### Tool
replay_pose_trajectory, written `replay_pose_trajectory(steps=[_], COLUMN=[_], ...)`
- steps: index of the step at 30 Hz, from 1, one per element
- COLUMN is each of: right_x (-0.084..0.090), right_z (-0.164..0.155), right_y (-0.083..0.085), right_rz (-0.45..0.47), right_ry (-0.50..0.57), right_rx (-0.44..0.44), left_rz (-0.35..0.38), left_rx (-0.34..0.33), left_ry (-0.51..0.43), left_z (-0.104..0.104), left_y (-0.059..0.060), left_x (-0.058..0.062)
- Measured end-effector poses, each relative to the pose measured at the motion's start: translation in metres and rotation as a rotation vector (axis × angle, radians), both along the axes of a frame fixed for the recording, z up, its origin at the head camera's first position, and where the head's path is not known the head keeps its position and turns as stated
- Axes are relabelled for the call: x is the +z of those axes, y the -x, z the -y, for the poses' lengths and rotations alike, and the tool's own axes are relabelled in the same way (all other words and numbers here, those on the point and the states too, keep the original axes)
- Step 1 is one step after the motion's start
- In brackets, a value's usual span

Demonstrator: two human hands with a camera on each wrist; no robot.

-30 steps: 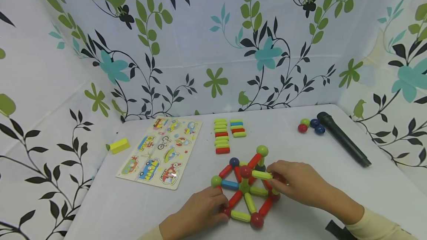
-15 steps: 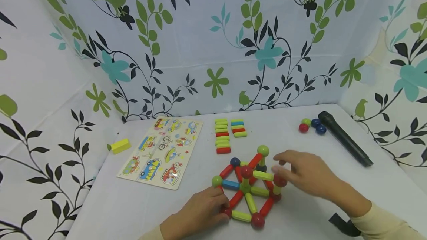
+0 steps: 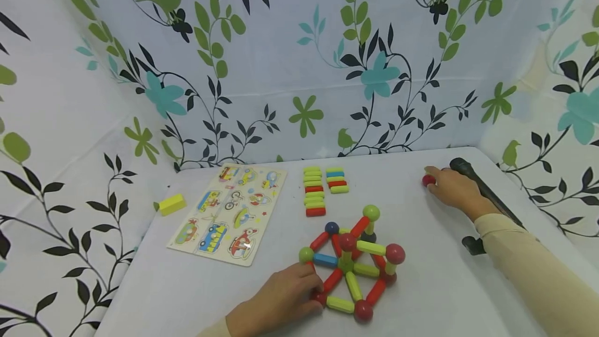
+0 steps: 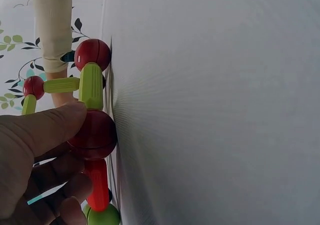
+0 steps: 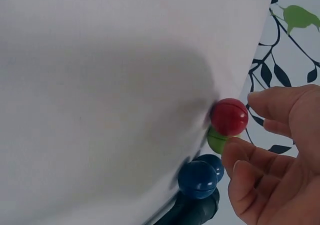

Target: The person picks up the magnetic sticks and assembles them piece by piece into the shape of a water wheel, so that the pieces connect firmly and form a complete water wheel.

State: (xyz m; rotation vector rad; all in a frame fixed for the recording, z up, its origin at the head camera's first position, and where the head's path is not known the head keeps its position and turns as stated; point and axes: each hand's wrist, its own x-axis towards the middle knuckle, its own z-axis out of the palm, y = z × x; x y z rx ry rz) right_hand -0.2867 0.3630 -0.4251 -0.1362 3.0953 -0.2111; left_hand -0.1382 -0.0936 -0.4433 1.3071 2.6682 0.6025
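A wheel-like frame of red, green and blue rods (image 3: 325, 260) joined by balls lies on the white table, with an upright part at its right. My left hand (image 3: 285, 295) grips a red corner ball (image 4: 95, 140) of this frame, thumb on top and fingers curled at its side. At the table's far right my right hand (image 3: 453, 187) reaches to a loose red ball (image 5: 229, 116). Its thumb and fingers are spread around that ball, with a small gap showing. A green ball (image 5: 216, 141) is partly hidden behind the red one, and blue balls (image 5: 197, 179) lie beside them.
A black microphone-shaped object (image 3: 463, 166) lies beside the right hand, partly covered by it. Short rods (image 3: 314, 189) stand in two columns at the back. A picture puzzle board (image 3: 229, 215) and a yellow block (image 3: 172, 204) lie on the left.
My right hand has left the red ball at the frame's upper right corner and moved right and away to the loose balls. The left hand stays on its corner ball.
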Motion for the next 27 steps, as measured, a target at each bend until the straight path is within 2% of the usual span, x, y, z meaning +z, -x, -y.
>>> replay_pose_trajectory(steps=[5, 9, 12, 16, 19, 21, 27], right_x=[-0.002, -0.001, 0.001, -0.002, -0.008, -0.012, -0.014], right_z=[0.003, 0.028, 0.060, 0.112, 0.139, 0.152, 0.173], right_y=[0.006, 0.013, 0.020, 0.033, 0.039, 0.042, 0.051], right_rz=[-0.022, -0.044, -0.039, 0.000, 0.021, 0.013, -0.019], right_ry=[0.004, 0.012, 0.049, 0.081, 0.063, 0.046, -0.008], right_rx=[-0.003, 0.057, 0.158, 0.385, 0.509, 0.542, 0.565], left_rz=[-0.002, 0.016, 0.026, 0.024, 0.028, 0.025, 0.018], left_rx=[0.004, 0.010, 0.007, -0.003, -0.017, -0.024, -0.011], left_ry=[0.017, 0.026, 0.023, 0.009, 0.002, 0.005, 0.030], left_z=[-0.002, -0.001, -0.002, 0.001, 0.001, 0.001, 0.003], left_y=[0.001, 0.001, 0.000, -0.001, -0.002, -0.003, -0.002], left_x=[0.002, 0.003, 0.003, 0.001, -0.001, -0.001, 0.003])
